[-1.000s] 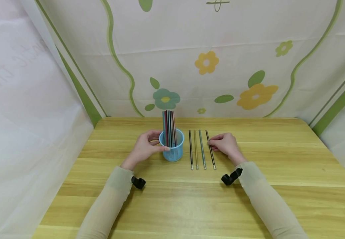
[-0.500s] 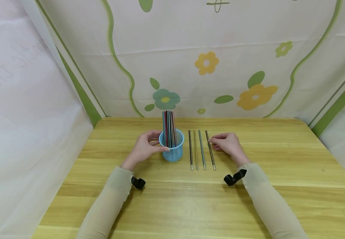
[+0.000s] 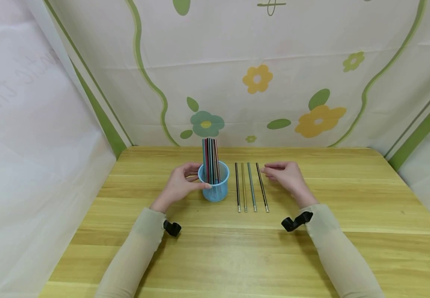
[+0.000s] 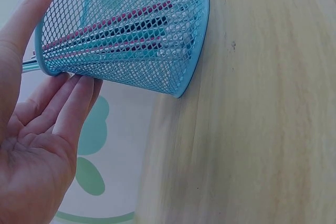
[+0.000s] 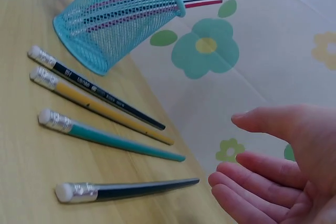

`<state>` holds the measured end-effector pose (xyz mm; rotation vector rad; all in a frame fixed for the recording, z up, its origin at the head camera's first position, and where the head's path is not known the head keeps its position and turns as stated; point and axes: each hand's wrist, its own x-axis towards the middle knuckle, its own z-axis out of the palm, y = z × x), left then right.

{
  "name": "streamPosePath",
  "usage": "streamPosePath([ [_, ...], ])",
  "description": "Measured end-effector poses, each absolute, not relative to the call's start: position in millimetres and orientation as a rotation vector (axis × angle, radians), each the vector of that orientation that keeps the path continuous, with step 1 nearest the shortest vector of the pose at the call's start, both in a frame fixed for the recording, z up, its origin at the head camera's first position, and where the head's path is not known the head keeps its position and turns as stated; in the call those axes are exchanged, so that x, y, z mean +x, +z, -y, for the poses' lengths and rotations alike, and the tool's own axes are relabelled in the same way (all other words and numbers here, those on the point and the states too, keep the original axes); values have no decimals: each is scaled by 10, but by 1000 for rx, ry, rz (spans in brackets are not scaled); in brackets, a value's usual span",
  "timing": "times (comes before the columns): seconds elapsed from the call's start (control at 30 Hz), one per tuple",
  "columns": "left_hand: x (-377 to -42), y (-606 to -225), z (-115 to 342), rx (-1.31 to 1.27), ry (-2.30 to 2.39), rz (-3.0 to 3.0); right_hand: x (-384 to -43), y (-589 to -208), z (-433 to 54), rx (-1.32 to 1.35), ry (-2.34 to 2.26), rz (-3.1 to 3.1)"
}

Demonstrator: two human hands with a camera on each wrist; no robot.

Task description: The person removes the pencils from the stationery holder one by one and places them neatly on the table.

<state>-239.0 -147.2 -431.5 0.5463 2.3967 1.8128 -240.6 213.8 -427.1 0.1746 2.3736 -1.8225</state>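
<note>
A light-blue mesh pencil cup (image 3: 216, 193) stands upright on the table, holding a bundle of coloured pencils (image 3: 209, 155), eraser ends down. My left hand (image 3: 177, 183) grips the cup near its rim, thumb on the near side and fingers on the far side. To the cup's right several pencils lie side by side: a black pencil (image 5: 100, 88), a yellow pencil (image 5: 105, 109), a teal pencil (image 5: 121, 142) and another black pencil (image 5: 142, 187), slightly slanted. My right hand (image 3: 286, 177) is just right of the last one, apart from it, thumb and fingers loosely bent with nothing between them.
The wooden table (image 3: 233, 256) ends at the back against a white cloth (image 3: 230, 99) printed with flowers and leaves. A cloth side wall (image 3: 39, 165) stands at the left. Black camera mounts sit on both wrists.
My right hand has come off the rightmost black pencil and moved slightly right and back, its thumb and fingers parting. The left hand, cup and pencils have stayed in place.
</note>
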Motion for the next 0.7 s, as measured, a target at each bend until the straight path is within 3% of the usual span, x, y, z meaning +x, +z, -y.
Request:
streamPosePath([
  [0.7,-2380,-4301,1480,551,1806,-2375,-2302,-4020,-1699,-52,-1814,-2495],
])
